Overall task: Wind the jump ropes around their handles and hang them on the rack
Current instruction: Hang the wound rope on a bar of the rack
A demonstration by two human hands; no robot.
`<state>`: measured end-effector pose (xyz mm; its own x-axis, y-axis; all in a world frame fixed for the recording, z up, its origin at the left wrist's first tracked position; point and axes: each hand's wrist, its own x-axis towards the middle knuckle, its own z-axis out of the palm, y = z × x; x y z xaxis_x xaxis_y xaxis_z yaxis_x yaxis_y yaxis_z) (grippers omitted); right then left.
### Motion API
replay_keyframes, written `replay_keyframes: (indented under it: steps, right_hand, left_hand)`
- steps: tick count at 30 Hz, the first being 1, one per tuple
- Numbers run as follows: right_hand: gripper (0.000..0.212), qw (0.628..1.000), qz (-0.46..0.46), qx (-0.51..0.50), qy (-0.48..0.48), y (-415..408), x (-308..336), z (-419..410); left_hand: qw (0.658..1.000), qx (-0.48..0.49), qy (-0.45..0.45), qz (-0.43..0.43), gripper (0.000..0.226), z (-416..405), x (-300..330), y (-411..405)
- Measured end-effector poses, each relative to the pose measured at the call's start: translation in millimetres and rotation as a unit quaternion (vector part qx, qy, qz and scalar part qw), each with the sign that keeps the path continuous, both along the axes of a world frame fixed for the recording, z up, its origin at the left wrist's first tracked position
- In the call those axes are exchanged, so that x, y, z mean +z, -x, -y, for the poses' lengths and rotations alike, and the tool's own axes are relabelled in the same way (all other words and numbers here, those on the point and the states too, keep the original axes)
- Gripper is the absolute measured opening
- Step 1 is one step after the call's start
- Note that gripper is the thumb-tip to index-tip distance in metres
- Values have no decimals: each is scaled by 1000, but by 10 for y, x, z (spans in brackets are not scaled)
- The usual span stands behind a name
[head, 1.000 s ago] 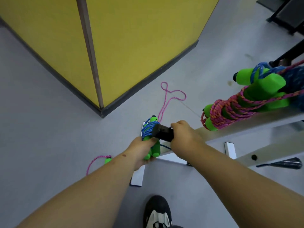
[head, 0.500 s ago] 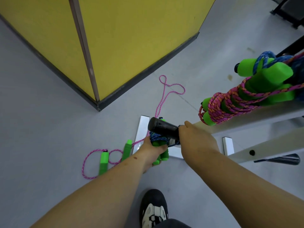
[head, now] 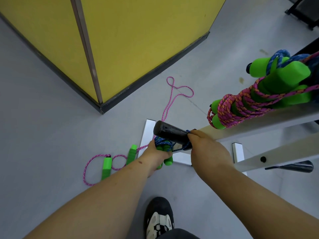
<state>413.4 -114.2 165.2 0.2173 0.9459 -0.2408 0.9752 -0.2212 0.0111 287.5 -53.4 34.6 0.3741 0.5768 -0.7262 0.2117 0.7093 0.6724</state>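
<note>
The black peg (head: 170, 131) of the rack is the thing to look at. It is sticking out toward the yellow wall, with its round end pointing up and to the left.

Nearest to the person, the right hand (head: 205, 147) is sitting at the back end of the peg, where the peg meets the white rail (head: 259, 121). Its fingers are pinching a loop of blue cord (head: 183, 147) against the peg there.

The left hand (head: 156, 155) is just under the peg and a bit to its left. Its fingers are squeezing the blue rope bundle (head: 163, 145), which is wound round two green handles. The handles are pointing down and toward the person, so they are lying almost across the peg, not along it. The bundle is hanging right below the peg's free end, so I think the loop needs to slide onto the peg so the bundle can hang.

Left of the peg, a pink rope (head: 110, 163) is lying loose on the floor (head: 51, 135), with its green handles side by side. It is not wound yet.

Farther along the rail, to the right of the peg, a pink wound bundle (head: 241, 104) is already hanging. A blue one (head: 283, 66) is sitting behind it.
</note>
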Motion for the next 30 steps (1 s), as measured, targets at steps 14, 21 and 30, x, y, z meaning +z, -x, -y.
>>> replay_keyframes:
  steps: [14,21,30]
  right_hand:
    - [48,998,-38,-22,-45,38,-66,41]
    - [42,998,-29,-43,-40,110,-100,62]
    - [50,994,-39,-69,-74,21,-117,46]
  left_hand:
    - [995,65,54,53,70,150,79,108]
    - [990,73,86,89,79,229,117,236]
    - [988,92,83,89,76,212,141,288]
